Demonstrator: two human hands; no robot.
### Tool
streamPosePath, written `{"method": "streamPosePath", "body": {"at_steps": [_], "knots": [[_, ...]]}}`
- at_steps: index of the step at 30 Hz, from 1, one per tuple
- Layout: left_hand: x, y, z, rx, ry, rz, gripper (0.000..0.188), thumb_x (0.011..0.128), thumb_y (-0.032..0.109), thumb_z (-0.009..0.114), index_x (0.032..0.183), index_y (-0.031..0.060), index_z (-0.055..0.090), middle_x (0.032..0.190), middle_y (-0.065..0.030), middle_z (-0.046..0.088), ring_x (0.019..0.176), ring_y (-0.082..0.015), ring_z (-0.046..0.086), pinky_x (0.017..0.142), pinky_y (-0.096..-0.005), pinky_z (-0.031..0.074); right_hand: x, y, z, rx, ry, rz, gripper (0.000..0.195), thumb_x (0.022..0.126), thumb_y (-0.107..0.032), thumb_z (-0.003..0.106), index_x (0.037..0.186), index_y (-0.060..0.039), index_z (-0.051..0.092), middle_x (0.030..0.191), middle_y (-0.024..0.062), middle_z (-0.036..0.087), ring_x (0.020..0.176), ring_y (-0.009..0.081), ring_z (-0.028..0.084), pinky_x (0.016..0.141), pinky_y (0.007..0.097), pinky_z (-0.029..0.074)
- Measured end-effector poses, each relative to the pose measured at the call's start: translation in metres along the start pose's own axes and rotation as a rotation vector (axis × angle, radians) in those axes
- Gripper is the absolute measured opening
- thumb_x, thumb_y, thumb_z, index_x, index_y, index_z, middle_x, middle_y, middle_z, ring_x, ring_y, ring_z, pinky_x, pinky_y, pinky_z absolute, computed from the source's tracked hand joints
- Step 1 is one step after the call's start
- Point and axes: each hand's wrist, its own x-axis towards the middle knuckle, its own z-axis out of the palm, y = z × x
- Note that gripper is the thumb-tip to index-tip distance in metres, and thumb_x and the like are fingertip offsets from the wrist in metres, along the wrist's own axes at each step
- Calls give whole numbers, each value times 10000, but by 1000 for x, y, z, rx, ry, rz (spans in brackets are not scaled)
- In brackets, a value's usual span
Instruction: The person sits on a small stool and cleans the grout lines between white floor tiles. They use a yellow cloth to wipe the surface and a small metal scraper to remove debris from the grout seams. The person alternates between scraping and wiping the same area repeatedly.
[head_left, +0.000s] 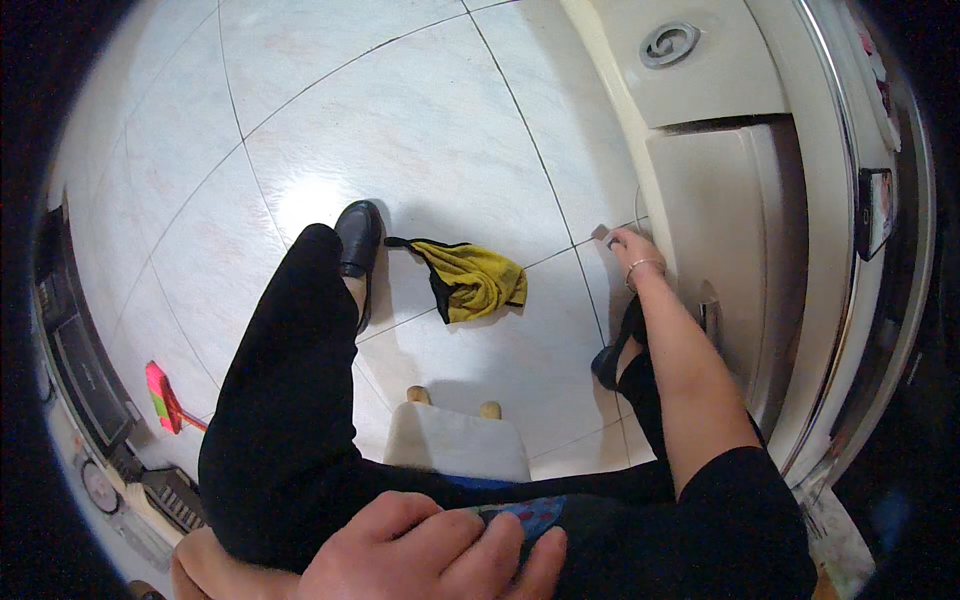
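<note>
On the floor between my feet lies a crumpled yellow cloth with black edging (480, 285). My right hand (636, 255) is stretched down beside the cabinet and pinches a small brownish flat piece (602, 233) close to the tiles; what it is exactly is too small to tell. My left hand (442, 551) rests at my lap with its fingers curled, against dark clothing with a blue patterned patch (536, 514). Whether anything is inside those fingers is hidden.
A cream cabinet door (709, 225) and a drawer with a round ornate handle (670, 45) stand at the right. A phone (875, 214) is above them near the edge. Below me is a low stool (457, 442). A pink and green broom head (163, 397) lies at the left.
</note>
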Motion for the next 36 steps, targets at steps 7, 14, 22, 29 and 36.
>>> {"method": "streamPosePath", "body": {"at_steps": [7, 14, 22, 29, 36], "knots": [[0, -3, -4, 14, -24, -9, 391, 642, 97, 672, 1024, 22, 646, 929, -103, 600, 770, -217, 593, 650, -334, 450, 6, -35, -20, -565, -29, -131, 274, 841, -147, 530, 1105, -204, 574, 1074, 59, 629, 987, 251, 613, 806, 385, 479], [-2, -6, -4, 9, -49, -20, 383, 644, 99, 688, 1018, 21, 655, 937, -110, 604, 780, -208, 593, 649, -329, 452, 13, -65, -40, -966, -150, -242, 221, 864, -114, 488, 1070, -165, 550, 1104, 36, 606, 970, 232, 635, 707, 393, 529], [-10, -8, -6, -14, 13, 9, 392, 634, 100, 701, 1016, 19, 659, 942, -115, 599, 768, -205, 587, 648, -328, 450, 17, -54, -26, -826, -110, -309, 213, 890, -143, 452, 1048, -167, 592, 1038, 53, 656, 951, 242, 647, 720, 408, 522], [-14, -10, -8, -13, 9, 20, 389, 632, 104, 705, 1010, 26, 660, 947, -108, 587, 766, -198, 580, 661, -328, 454, 24, -63, -1, -338, -101, 70, 200, 856, -231, 511, 1030, -149, 567, 996, 132, 635, 919, 318, 624, 767, 436, 484], [-19, -10, -8, -23, 57, -12, 375, 631, 99, 709, 997, 36, 663, 943, -98, 579, 770, -193, 581, 655, -322, 449, 3, -24, 33, -321, -46, -19, 325, 902, -238, 479, 1225, -268, 470, 1041, 153, 616, 930, 351, 602, 770, 473, 472]]}}
